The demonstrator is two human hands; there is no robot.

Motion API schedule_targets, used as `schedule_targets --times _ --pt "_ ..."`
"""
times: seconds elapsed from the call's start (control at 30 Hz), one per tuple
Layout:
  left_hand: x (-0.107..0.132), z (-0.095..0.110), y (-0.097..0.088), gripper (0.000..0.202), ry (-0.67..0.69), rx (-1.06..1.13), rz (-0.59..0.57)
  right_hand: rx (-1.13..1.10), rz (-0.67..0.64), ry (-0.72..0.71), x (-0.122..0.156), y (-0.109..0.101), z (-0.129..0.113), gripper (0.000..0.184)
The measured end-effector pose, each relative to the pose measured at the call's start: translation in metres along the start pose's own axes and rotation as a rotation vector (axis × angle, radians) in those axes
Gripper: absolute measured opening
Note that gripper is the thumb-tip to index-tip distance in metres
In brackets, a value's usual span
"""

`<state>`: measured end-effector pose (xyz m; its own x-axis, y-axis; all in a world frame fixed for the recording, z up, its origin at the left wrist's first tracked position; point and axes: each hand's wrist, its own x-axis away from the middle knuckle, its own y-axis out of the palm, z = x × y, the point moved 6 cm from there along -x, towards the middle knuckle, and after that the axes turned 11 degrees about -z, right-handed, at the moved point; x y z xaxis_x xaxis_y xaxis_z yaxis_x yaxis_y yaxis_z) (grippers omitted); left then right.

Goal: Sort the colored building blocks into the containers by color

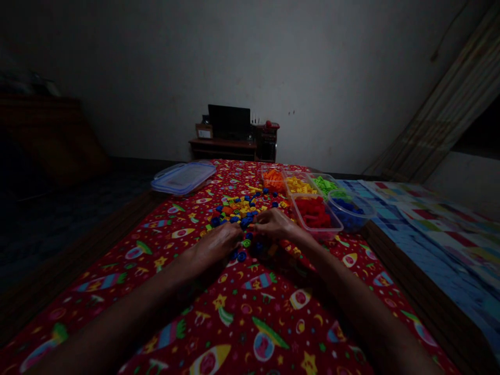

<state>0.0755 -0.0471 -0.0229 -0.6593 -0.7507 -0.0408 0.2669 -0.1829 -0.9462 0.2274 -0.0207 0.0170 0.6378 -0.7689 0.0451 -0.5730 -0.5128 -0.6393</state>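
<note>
Small mixed-coloured pieces, perhaps plastic caps, lie heaped on the cloth.

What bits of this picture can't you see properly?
- Head view: whether the left hand and right hand pinch anything; curled fingers and dim light hide it.
- Head view: the shape of each piece in the loose pile; too small.
- Head view: the things on the far desk; too small and dark.
- Head view: the dark shape on the left; lost in shadow.

Cloth near side open; loose pieces ahead; tubs block far right; lid far left.
</note>
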Motion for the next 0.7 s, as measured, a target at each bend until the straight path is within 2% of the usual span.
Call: schedule_targets --times 0.13,0.2,0.27,0.33,0.43,0.53,0.6,0.7 --pt "0.004 0.005 0.002 0.021 -0.006 -0.076 -0.033 -0.787 0.099 -0.008 -0.002 -0.01 0.013 0.02" --pt "0.004 0.009 -0.002 0.022 0.004 -0.065 -0.021 -1.06 0.079 -0.016 -0.002 -0.009 0.015 0.022" --pt "0.001 0.011 -0.008 0.025 0.013 -0.015 -0.019 -1.183 0.012 -0.023 -0.002 -0.003 0.013 0.026" --pt "-0.004 0.007 -0.017 0.025 -0.023 0.034 -0.017 -1.175 -0.004 -0.012 -0.002 0.001 0.01 0.032" --pt "-0.008 -0.008 -0.034 0.026 -0.146 0.081 0.002 -0.939 0.05 0.03 -0.003 0.007 0.007 0.034" --pt "-0.007 -0.024 -0.047 0.028 -0.235 0.108 0.034 -0.425 0.053 0.036 -0.005 0.012 -0.001 0.026" --pt "-0.006 -0.028 -0.047 0.027 -0.222 0.109 0.025 -0.037 -0.005 -0.054 -0.005 0.021 -0.012 0.017" --pt "-0.004 -0.021 -0.033 0.02 -0.085 0.078 -0.004 0.439 -0.08 -0.194 -0.001 0.041 -0.02 0.01"
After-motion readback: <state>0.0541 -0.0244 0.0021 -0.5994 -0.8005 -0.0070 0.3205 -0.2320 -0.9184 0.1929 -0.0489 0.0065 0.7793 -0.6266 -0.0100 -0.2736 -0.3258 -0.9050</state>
